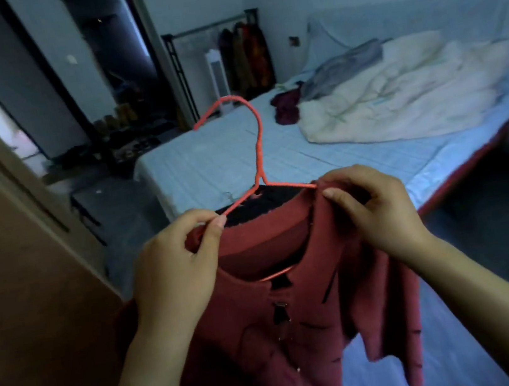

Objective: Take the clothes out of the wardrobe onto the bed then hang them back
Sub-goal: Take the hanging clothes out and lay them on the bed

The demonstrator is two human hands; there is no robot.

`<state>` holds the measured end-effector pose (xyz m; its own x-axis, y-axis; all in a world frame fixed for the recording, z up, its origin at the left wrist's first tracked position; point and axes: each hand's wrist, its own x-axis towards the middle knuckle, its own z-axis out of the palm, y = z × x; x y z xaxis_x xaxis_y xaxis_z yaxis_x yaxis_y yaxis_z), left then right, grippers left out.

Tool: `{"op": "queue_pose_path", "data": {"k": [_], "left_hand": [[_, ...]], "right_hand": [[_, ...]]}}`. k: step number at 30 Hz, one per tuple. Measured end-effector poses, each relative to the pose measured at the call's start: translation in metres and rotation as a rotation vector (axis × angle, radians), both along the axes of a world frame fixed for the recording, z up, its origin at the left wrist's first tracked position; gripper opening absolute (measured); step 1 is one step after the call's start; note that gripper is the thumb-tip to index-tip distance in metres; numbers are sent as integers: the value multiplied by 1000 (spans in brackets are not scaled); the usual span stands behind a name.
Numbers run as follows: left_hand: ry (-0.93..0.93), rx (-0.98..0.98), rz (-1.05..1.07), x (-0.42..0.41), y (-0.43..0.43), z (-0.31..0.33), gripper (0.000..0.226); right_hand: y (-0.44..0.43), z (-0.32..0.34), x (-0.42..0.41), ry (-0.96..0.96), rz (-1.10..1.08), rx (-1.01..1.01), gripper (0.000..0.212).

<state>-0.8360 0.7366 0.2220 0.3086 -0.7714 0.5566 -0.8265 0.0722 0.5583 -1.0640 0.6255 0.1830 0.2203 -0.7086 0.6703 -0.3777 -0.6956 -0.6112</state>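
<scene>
Item held: one red garment (298, 318) with dark markings and a dark inner neckline, draped on an orange wire hanger (257, 146), carried in the air in front of the person, just beside the near corner of the bed (209, 166) and not resting on it. The hanger's hook is pointed upward and curved to the left; its lower bar is seen through the neck opening. The garment's left shoulder is pinched between thumb and forefinger of the left hand (172, 271), where the hanger's arm enters the cloth. The right shoulder is gripped by the right hand (378, 210), fingers curled over the fabric at the end of the hanger's other arm. The hem and a sleeve are left hanging free below the wrists. On the bed, covered by a pale blue sheet, a cream duvet (397, 95) is heaped towards the far side; a grey garment (343, 67) is laid against it, and a maroon garment (286, 105) is bunched just beside. Past the foot of the bed a black clothes rack (177, 72) is stood by the wall, with dark and orange hanging clothes (246, 58) on it and a white upright appliance (219, 79) in front. A brown wardrobe door (4, 230) is seen at the left edge.
</scene>
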Motion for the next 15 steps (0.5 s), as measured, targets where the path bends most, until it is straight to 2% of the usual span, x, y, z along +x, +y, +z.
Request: {"op": "queue_pose_path", "data": {"k": [4,7,15], "left_hand": [[117,53,-80,-46,-50,-33,9],[131,97,-77,-62,-90,-50,12],[147,167,5,-51,-226,-102,10]], "right_hand": [[-46,-7,-57,103,-71,6,19],[-90,-14,-74,164,-96,-42,23],[-243,-75,-53,269,-59,57,20]]}}
